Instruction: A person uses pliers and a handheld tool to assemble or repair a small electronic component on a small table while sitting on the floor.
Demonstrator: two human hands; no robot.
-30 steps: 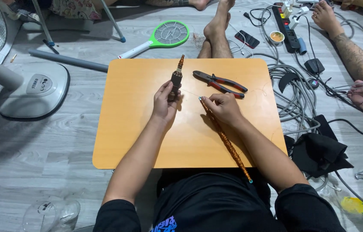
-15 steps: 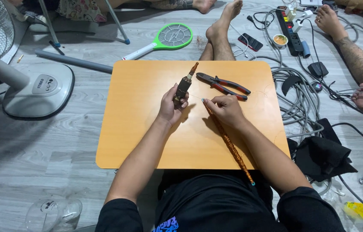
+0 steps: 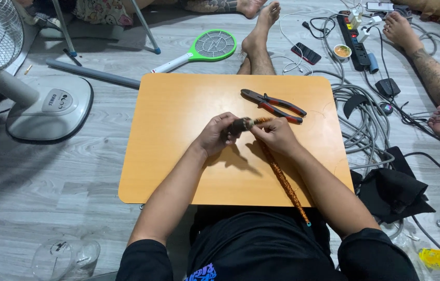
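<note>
Left hand (image 3: pixel 219 134) clamped on a dark stubby bundle (image 3: pixel 241 124), now turned sideways; a second ago it stood upright. Right hand (image 3: pixel 277 136) has closed in, pinching the glittery orange cord (image 3: pixel 282 177) right at the bundle's tip. Hands almost touching, both just above the tabletop (image 3: pixel 178 114). Cord trails back along the right forearm toward the lap. Looks like the cord is being worked onto the bundle's end. Pliers (image 3: pixel 274 104) lie untouched just beyond the hands. Fan base (image 3: pixel 48 106) on floor, left.
</note>
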